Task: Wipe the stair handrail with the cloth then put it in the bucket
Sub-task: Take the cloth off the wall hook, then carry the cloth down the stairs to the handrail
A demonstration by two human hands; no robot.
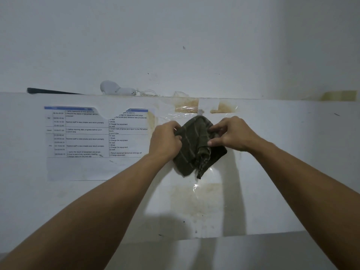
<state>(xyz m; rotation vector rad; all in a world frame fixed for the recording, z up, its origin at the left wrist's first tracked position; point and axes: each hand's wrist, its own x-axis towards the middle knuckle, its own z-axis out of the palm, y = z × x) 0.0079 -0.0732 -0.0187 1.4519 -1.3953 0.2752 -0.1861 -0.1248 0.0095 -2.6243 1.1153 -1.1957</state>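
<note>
A dark green cloth with pale stripes hangs folded in front of a white wall panel, held up at chest height. My left hand pinches its left edge. My right hand grips its upper right part, with thumb and fingers closed on the fabric. The cloth's lower corner dangles free below both hands. No handrail and no bucket are in sight.
A printed schedule sheet is stuck on the white panel at the left. On the ledge above lie a white device with a cable and a dark bar. Clear plastic film and yellowed tape marks cover the panel behind the cloth.
</note>
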